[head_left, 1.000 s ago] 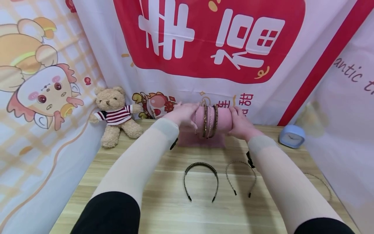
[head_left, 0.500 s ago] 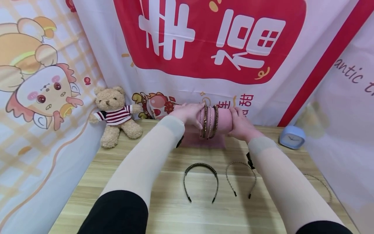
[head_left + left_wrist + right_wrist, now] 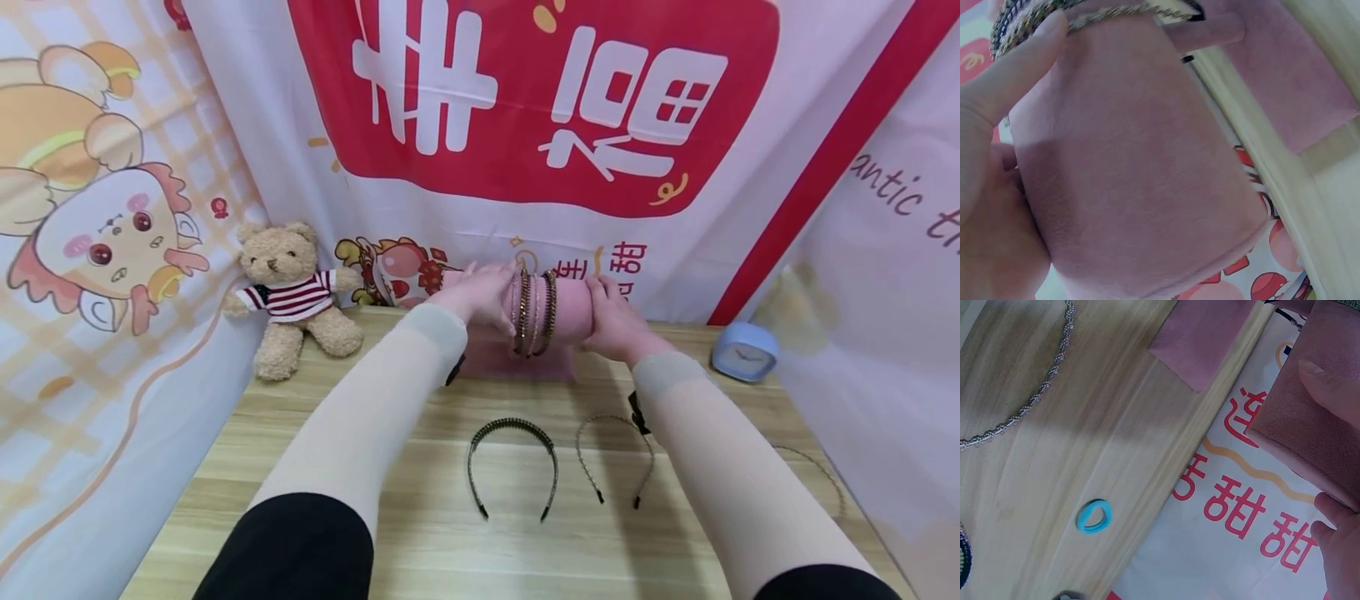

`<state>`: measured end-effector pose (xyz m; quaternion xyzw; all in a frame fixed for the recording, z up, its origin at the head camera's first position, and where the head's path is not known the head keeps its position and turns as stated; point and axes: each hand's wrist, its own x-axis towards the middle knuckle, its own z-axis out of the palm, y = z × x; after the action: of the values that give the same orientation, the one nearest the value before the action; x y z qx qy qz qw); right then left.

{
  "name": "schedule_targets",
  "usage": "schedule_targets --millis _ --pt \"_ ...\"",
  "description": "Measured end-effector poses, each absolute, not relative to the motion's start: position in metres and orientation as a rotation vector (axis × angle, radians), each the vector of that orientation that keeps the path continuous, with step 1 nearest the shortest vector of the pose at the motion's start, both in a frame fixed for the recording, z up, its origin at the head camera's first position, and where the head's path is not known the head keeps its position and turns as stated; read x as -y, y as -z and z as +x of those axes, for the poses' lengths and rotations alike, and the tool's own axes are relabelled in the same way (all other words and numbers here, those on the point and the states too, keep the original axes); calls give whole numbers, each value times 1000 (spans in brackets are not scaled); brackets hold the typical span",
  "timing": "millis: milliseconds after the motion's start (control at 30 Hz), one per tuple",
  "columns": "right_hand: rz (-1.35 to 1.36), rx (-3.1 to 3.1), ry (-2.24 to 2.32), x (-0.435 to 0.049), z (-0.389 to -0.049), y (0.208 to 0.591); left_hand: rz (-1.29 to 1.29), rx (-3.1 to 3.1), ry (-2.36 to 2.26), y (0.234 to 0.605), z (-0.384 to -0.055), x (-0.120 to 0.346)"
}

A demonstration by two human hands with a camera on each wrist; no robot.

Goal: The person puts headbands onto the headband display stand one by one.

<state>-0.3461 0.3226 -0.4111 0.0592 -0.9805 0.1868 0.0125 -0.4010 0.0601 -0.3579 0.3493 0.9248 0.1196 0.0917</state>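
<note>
On the table (image 3: 442,546), the dark headband (image 3: 513,424) lies near centre, its ends toward the near side; the thin headband (image 3: 609,417) lies just right of it, a third headband (image 3: 830,481) farther right. Beyond them stands the pink stand (image 3: 573,308), its roll ringed by several worn bands (image 3: 523,317). The left hand (image 3: 483,296) grips the roll's left end, thumb against a band; the right hand (image 3: 617,325) has thumb and fingers clamped on its right end. Bear (image 3: 288,287), far left; clock (image 3: 745,352), far right; cloth (image 3: 480,190) behind.
</note>
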Motion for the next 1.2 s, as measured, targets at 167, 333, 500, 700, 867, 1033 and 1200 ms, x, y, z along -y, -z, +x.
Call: schedule_targets --millis 167,333,500,700,867,1033,1200 --pt "187 3054 -596 -325 -344 412 1039 -2853 -509 376 -390 -56" --pt "187 3065 -596 -327 -344 413 911 -2990 -819 396 -365 -38" --pt "187 3053 -606 -327 -344 414 682 -3212 -1113 424 -337 -17" --pt "198 3037 -609 -330 -346 416 456 -3084 -1369 467 -313 -7" --pt "190 3039 -586 -329 -347 417 543 -2721 -1115 497 -302 -15" --pt "191 3048 -574 -326 -348 416 642 -2616 -894 511 -293 -28" --pt "193 3046 -582 -320 -346 413 674 -2659 -830 526 -292 -38"
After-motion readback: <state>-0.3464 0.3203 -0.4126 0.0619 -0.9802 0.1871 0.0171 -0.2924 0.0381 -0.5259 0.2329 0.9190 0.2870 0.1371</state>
